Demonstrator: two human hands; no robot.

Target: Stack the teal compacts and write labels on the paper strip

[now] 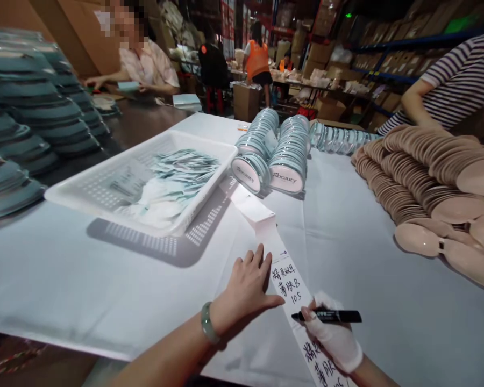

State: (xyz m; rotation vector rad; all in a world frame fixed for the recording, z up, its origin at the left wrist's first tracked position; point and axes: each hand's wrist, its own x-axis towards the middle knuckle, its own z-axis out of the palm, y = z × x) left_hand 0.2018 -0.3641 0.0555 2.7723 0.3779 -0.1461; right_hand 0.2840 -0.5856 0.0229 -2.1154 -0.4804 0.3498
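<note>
A long white paper strip of labels [269,236] runs down the white-covered table towards me, with black handwriting on its nearer sections. My left hand [246,285], wearing a green bangle, rests with fingers spread on the strip's left edge. In my right hand [333,338], which wears a white glove, is a black marker [341,316]. The marker's tip points left, at or just above the strip between two written blocks; contact is unclear. Part of the lower writing is hidden under the right hand.
A white plastic basket [105,219] holds pale green packets. Rows of clear-lidded oval cases [287,180] stand behind the strip. Beige paired cups [417,239] are piled at right, teal packages [44,102] at left. Co-workers include one in a striped shirt [463,80].
</note>
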